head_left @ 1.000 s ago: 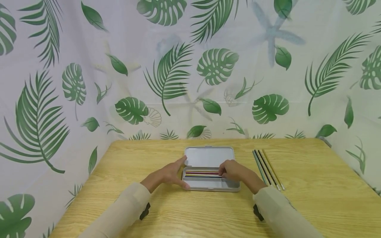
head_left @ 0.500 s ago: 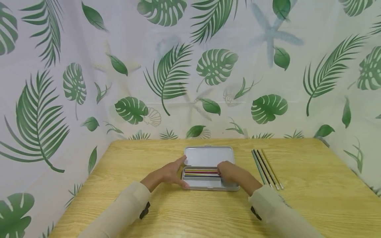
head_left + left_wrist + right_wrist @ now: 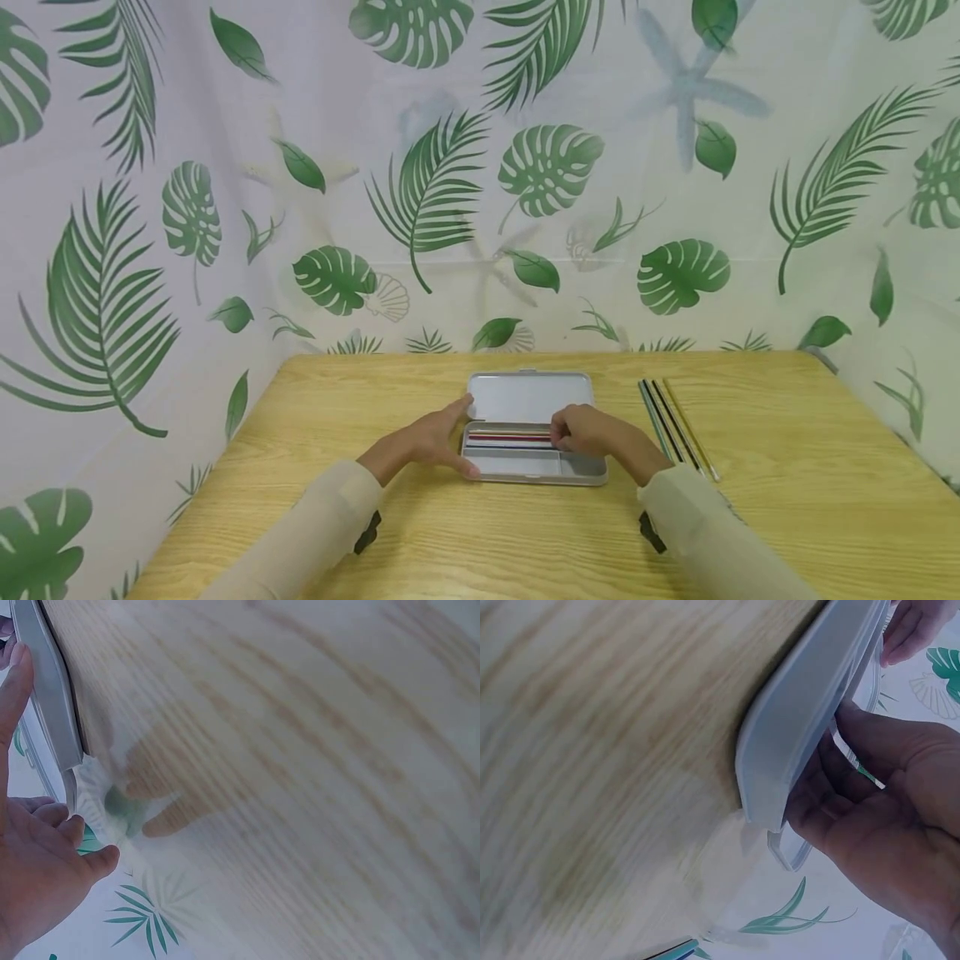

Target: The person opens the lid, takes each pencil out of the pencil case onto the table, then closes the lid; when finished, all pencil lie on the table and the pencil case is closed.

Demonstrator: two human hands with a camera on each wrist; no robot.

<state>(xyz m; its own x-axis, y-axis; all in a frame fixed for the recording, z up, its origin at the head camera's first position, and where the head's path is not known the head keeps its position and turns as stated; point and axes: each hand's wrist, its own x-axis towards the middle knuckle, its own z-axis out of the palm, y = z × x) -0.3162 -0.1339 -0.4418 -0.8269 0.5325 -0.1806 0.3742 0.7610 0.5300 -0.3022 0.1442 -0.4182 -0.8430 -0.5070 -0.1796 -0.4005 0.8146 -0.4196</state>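
1. Tugging the coloured pencils (image 3: 510,438) from one end could scatter them out of the pencil case (image 3: 513,461); the right hand (image 3: 588,429) curls over their right part, though whether it grips them is hidden.
2. Left hand (image 3: 435,437), straight-fingered, touches the case's left end; easing off could let the case slide.
3. Coloured pencils lie in the case's rear compartment (image 3: 517,427), its lid (image 3: 531,396) open behind; loose pencils (image 3: 663,422) lie on the table (image 3: 487,542) to its right.

Cream long sleeves (image 3: 318,521), black wrist pieces (image 3: 367,534)
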